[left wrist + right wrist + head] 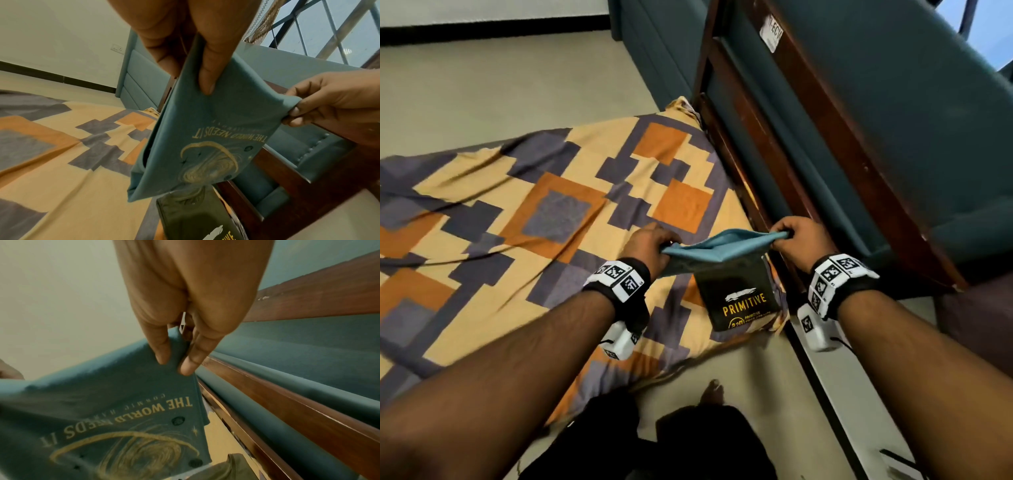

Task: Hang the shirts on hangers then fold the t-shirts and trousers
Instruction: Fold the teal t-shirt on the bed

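A folded teal t-shirt with a gold print hangs in the air between my two hands. My left hand pinches its left end and my right hand pinches its right end. In the left wrist view my thumb presses the teal t-shirt, and the right hand grips its far corner. The right wrist view shows my fingers pinching the edge of the teal t-shirt. Directly below lies a folded dark olive t-shirt printed "PRIMITIVE", near the bed's right corner.
The bed has a patterned orange, yellow and grey sheet. A dark wooden and teal headboard runs along its right side. Cream floor lies beyond, and my bare foot stands by the bed corner.
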Tool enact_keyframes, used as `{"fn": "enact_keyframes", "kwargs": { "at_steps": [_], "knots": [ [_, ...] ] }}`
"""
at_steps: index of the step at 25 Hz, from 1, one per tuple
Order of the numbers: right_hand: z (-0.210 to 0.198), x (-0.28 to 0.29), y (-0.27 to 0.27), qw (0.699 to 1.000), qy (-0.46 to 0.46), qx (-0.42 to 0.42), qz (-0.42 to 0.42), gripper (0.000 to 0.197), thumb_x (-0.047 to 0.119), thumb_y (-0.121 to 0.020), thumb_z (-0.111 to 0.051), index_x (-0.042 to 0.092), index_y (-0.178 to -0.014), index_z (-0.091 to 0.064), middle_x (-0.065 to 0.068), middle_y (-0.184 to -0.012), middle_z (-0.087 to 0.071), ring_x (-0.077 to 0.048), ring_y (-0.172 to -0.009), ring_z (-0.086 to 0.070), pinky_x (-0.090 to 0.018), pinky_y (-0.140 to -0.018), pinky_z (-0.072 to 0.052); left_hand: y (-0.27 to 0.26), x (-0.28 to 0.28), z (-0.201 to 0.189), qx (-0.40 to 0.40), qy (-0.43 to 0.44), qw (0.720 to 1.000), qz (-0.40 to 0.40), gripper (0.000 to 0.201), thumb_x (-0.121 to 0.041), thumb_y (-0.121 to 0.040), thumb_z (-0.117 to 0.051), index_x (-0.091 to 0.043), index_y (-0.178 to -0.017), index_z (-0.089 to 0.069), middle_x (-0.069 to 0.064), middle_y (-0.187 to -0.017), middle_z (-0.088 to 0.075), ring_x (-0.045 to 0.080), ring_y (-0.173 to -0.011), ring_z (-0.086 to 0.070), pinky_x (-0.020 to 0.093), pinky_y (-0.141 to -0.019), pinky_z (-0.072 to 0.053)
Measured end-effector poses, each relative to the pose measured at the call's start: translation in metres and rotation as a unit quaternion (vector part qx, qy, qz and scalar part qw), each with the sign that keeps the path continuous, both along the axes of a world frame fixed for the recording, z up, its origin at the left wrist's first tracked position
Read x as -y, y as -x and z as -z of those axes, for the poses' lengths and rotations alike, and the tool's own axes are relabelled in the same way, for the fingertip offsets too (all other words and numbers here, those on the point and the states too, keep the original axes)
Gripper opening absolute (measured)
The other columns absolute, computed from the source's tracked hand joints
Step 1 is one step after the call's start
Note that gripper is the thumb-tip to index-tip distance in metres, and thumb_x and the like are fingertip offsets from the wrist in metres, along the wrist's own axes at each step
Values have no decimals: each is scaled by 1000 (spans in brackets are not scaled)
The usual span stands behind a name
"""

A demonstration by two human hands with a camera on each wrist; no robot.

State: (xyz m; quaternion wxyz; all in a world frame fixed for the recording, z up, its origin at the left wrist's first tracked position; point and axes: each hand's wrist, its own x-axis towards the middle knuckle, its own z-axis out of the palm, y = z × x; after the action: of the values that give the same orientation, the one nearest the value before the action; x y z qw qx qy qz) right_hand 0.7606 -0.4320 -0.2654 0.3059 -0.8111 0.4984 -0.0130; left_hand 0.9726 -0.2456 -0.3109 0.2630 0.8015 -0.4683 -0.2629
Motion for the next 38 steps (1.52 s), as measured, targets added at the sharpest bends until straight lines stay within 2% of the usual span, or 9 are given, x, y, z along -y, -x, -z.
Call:
{"fn": "enact_keyframes", "kwargs": {
  "at_steps": [8,13,22,24,29,31,33,36,38],
  "knots": [
    [29,53,77,998,-7,-22,-66,15,15,-76,-77,23,-87,-70,2,-86,-68,-16,-82,-63,-35,-76,-54,40,68,5,94,-49,994,-41,29,-6,-78,-70,-13,-106,-72,13,-100,-70,36,-96,-62,39,-85,-48],
    [43,42,141,997,-78,-4,-19,13,8,-81,-72,17,-90,-67,5,-88,-58,-8,-77,-58,-11,-61,-42,71,126,22,151,-184,961,143,29,-11,-86,-58,-25,-108,-71,6,-113,-66,31,-106,-58,39,-87,-49],
    [57,-60,212,966,-127,46,222,18,-2,-73,-74,3,-88,-67,-1,-82,-60,-18,-75,-56,-21,-65,-43,136,229,34,255,-142,836,464,30,-23,-91,-55,-38,-116,-64,-4,-120,-60,25,-120,-41,39,-95,-29],
    [69,-90,205,965,-131,46,222,17,2,-72,-73,3,-88,-67,-5,-86,-64,-22,-79,-60,-31,-70,-49,149,233,42,255,-106,832,481,25,-31,-89,-59,-34,-114,-66,-1,-125,-52,26,-120,-39,37,-94,-30],
    [169,-113,118,955,-131,97,247,14,15,-66,-60,21,-78,-56,-4,-74,-58,-21,-68,-56,-28,-62,-40,152,259,106,291,-102,788,533,33,-42,-93,-48,-40,-125,-58,1,-119,-48,27,-116,-40,37,-89,-28],
    [229,-110,60,934,-197,144,260,24,24,-71,-62,27,-94,-62,-9,-90,-67,-26,-82,-64,-31,-73,-47,130,265,144,253,-104,834,480,37,-41,-96,-43,-29,-129,-56,5,-123,-48,30,-115,-41,37,-91,-27],
    [267,-102,15,915,-274,189,228,42,21,-78,-67,13,-119,-64,-15,-111,-68,-29,-101,-64,-35,-88,-50,97,254,185,180,-111,896,391,42,-39,-95,-42,-23,-133,-53,11,-127,-50,34,-114,-48,40,-94,-35],
    [309,-75,2,926,-292,178,159,29,-1,-79,-68,-2,-109,-68,-16,-109,-69,-27,-101,-64,-18,-86,-45,42,195,256,30,-199,958,206,36,-22,-86,-56,-13,-120,-65,21,-110,-65,39,-99,-62,45,-86,-51],
    [326,-48,20,931,-275,159,178,18,-3,-80,-68,-3,-98,-70,-18,-99,-71,-24,-90,-65,-18,-82,-45,31,146,289,-64,-270,959,61,34,-5,-81,-64,-6,-115,-67,19,-103,-69,34,-97,-66,37,-82,-52]
  ]
}}
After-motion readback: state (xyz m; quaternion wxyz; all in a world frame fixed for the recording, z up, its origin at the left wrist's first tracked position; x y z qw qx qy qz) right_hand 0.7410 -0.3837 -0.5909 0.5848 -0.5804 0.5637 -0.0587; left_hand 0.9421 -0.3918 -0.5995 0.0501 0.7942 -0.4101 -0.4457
